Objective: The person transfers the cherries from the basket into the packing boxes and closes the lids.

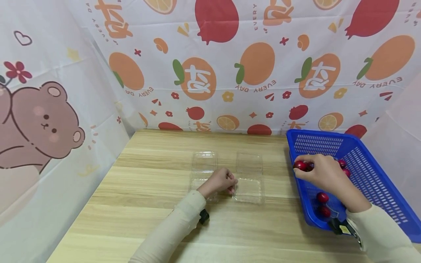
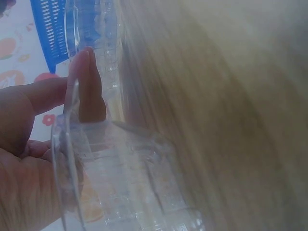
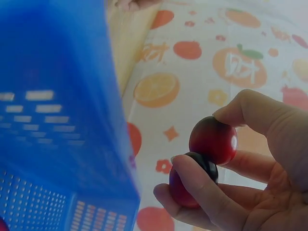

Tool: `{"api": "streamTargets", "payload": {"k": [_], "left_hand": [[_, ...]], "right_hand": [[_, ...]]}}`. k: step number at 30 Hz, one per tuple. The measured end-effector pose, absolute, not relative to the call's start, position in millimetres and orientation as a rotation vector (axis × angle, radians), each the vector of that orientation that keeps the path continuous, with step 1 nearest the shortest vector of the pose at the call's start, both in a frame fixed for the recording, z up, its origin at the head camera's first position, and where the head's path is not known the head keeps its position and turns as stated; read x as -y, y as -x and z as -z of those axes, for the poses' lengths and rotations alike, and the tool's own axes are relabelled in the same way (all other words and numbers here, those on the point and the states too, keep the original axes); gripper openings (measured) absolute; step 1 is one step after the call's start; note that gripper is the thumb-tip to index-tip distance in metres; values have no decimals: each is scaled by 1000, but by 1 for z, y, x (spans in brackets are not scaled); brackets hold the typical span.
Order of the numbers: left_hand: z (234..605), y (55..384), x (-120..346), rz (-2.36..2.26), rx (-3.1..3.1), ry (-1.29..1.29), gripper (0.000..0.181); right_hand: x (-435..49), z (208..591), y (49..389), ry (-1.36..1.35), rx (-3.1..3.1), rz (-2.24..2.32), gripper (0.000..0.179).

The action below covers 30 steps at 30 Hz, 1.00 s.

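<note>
On table point(image 1: 141, 186), left to right: left container point(image 1: 204, 161), right container point(image 1: 249, 190), basket point(image 1: 371, 179); fruits point(image 1: 322, 197) inside.

I'm facing a small booth closed in by hanging cloth: a fruit-print sheet point(image 1: 227, 47) behind, a bear-print one point(image 1: 46, 117) at left, a pale one point(image 1: 402, 126) at right. Inside stands a wood-grain table point(image 1: 138, 179) with a blue basket point(image 1: 323, 133) and clear plastic boxes point(image 1: 249, 188). Home, shop or workshop, I can't tell; the drapes hide the room.
</note>
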<state>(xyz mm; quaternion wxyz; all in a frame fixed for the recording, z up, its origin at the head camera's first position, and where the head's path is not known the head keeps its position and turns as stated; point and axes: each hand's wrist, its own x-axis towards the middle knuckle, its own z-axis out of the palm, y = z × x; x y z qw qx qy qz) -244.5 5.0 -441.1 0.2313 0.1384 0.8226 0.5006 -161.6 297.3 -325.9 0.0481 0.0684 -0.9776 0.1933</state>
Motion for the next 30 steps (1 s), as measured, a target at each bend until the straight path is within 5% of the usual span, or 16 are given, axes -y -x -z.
{"api": "streamTargets", "payload": {"k": [17, 30], "left_hand": [[440, 243, -6, -1379, -2249, -372, 12], [441, 244, -7, -1412, -2236, -348, 12]], "right_hand": [[-257, 332, 148, -278, 2929, -718, 38], [-226, 348, 139, -364, 2831, -706, 23]]}}
